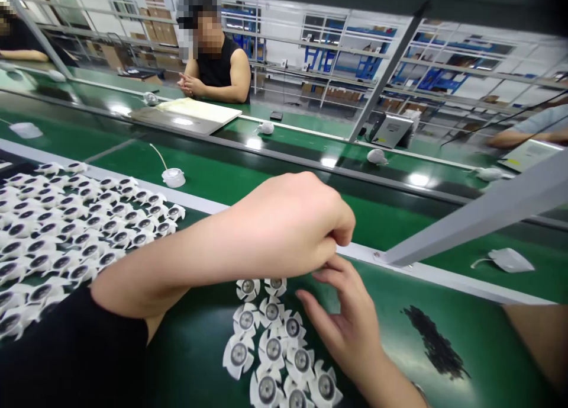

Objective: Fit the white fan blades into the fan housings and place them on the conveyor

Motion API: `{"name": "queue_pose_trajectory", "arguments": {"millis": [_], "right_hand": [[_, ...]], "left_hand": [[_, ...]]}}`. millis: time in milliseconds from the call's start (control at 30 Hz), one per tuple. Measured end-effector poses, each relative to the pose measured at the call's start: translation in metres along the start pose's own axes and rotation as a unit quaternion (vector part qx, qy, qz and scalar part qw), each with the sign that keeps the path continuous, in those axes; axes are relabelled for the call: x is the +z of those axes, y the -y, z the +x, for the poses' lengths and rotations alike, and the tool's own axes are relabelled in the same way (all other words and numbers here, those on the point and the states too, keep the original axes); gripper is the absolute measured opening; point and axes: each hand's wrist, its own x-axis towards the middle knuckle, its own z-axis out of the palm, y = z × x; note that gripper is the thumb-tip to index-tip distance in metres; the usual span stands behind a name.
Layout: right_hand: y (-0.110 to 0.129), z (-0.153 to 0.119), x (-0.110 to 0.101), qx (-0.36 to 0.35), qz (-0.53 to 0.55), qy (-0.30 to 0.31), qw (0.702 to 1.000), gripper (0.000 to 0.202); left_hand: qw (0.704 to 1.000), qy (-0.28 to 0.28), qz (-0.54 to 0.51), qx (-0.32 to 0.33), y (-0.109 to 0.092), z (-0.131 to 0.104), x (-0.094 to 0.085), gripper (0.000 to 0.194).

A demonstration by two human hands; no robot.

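My left hand (310,218) reaches across the middle of the bench, back of the hand toward me. Its fingers are curled closed, and whatever they hold is hidden. Just below it is my right hand (350,313), thumb and fingers apart, with nothing visible between them; its fingertips are close to the left hand. A small group of white fan impellers (271,349) with grey round hubs lies on the green bench under my hands. Many more white impellers (89,218) stand in close rows at the left, partly covered by my left arm.
Black marks or thin dark pieces (435,343) lie on the right. Beyond the pale rail, the green conveyor carries white round housings (173,177) and a white part with a wire (510,260). A slanted grey post (470,212) rises at right. A person (222,64) sits opposite.
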Motion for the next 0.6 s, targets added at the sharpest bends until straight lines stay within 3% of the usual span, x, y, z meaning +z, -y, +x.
{"name": "queue_pose_trajectory", "arguments": {"millis": [200,400,600], "right_hand": [[0.012,0.007,0.005,-0.022,-0.041,0.043,0.998,0.032],[0.008,0.003,0.012,0.032,-0.028,0.062,0.997,0.028],[0.007,0.006,0.016,0.038,0.024,0.081,0.996,0.017]], "left_hand": [[1.000,0.016,0.009,-0.006,-0.009,-0.009,-0.004,0.018],[0.997,0.020,0.071,-0.019,0.004,-0.005,0.006,0.017],[0.999,0.009,0.029,-0.010,0.010,-0.003,0.015,0.030]]}}
